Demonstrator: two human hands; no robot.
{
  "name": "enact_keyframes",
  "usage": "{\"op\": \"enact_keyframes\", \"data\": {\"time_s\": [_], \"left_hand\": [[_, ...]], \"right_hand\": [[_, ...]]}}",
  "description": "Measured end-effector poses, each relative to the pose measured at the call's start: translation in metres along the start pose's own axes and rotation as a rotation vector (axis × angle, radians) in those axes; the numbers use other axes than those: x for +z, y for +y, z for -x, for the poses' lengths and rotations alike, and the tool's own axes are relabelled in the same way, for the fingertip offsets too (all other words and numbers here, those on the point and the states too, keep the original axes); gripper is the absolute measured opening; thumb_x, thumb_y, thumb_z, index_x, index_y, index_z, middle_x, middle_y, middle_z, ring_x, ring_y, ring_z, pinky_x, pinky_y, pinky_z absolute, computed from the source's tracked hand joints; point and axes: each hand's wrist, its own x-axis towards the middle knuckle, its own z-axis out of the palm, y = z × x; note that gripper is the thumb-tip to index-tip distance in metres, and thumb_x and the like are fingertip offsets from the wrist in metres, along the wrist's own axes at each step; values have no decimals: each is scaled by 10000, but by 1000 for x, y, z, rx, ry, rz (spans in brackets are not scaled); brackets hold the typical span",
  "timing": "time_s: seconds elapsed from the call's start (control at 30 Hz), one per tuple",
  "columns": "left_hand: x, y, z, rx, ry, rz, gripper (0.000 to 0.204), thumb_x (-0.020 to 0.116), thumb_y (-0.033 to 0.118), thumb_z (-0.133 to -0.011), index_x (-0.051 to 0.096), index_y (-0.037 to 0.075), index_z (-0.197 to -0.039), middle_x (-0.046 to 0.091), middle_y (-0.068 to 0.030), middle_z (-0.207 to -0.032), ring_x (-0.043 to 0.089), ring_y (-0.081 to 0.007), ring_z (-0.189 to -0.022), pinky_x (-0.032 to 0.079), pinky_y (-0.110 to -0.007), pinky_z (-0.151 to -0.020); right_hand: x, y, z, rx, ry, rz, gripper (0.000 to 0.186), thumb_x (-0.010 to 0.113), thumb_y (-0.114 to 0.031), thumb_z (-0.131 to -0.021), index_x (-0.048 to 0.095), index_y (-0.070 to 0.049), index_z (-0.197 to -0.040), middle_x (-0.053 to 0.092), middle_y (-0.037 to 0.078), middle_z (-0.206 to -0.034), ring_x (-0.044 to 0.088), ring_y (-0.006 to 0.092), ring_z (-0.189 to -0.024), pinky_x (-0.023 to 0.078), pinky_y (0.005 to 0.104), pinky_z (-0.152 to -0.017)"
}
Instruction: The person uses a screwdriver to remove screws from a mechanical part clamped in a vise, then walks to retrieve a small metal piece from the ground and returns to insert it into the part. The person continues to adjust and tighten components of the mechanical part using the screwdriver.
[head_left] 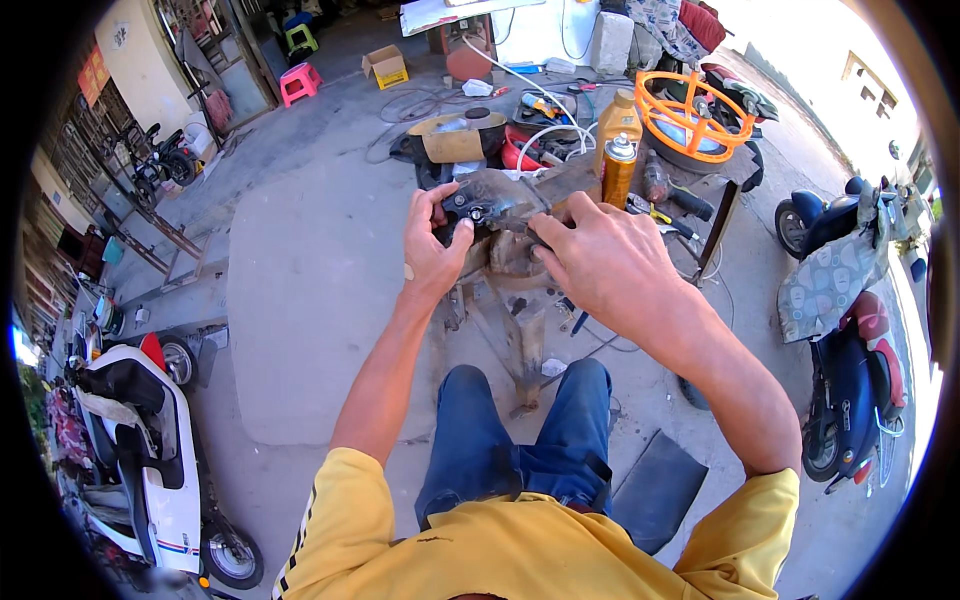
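The left hand's point(436, 252) grip clamps the dark part point(460, 210) at the counter point(572, 184), apparently to steady it; the right hand's point(612, 255) grip is nearby, its closure indeterminable.

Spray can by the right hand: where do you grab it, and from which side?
Probably around the middle of the spray can, from the near side. Its body is round and upright, and the yellow bottle stands close behind, while the right hand is in front.
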Motion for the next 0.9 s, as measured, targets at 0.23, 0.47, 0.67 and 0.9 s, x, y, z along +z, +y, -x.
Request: {"op": "enact_keyframes", "data": {"time_s": [0.23, 0.47, 0.67, 0.9], "left_hand": [[-4, -13, 2, -52, -16, 44, 471, 686, -7, -886, 665, -11, -1356, 419, 37, -1057, 425, -82, -921, 427, -225, -828], [0, -17, 3, -49, -23, 71, 481, 686, -28, -899, 658, -19, -1380, 427, 35, -1111, 437, -74, -941, 436, -220, -848], [-2, -14, 1, -61, -33, 90, 473, 691, -33, -906, 655, -31, -1378, 431, 37, -1122, 439, -68, -946, 436, -220, -849], [-5, -9, 1, -72, -30, 85, 468, 671, -33, -898, 658, -36, -1365, 446, 36, -1102, 435, -72, -939, 424, -216, -849]], "right_hand": [[-11, 11, -20, -119, -100, 109, 213, 745, -272, -995, 767, -77, -1078, 714, 152, -988, 783, 329, -810, 609, 452, -660], [-10, 16, -29, -188, -4, 25, 83, 790, -107, -808, 817, -52, -865, 748, 180, -892, 792, 339, -829, 603, 445, -644], [-6, 19, -30, -203, 28, 25, 79, 792, -101, -802, 818, -54, -859, 743, 179, -892, 790, 332, -837, 600, 431, -661], [-1, 25, -27, -212, 66, 19, 109, 798, -95, -789, 833, -49, -881, 730, 178, -902, 788, 322, -845, 593, 426, -638]]}}
